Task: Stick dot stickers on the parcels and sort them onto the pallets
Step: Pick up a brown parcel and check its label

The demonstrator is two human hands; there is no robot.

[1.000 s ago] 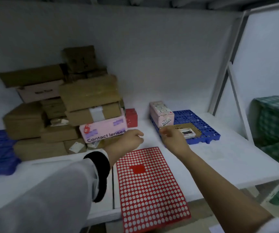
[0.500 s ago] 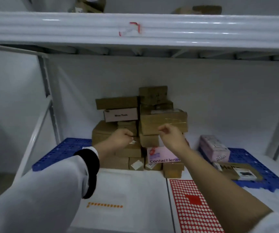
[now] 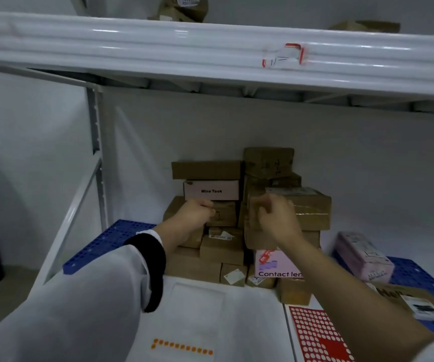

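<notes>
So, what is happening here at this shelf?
A person is sorting parcels. The left hand and the right hand are up at the pile of brown parcels, both curled; I cannot tell if they grip anything. The right blue pallet already bears a pink box and a flat parcel. The red sticker sheet lies in front.

Left grip [image 3: 195,218] fisted, right grip [image 3: 276,219] curled, blurred; both outstretched.

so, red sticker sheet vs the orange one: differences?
The red sheet is a full grid of dots with one solid red square; the orange sheet shows a single row of dots on white. Red lies right, orange left. Both lie flat on the shelf.
</notes>
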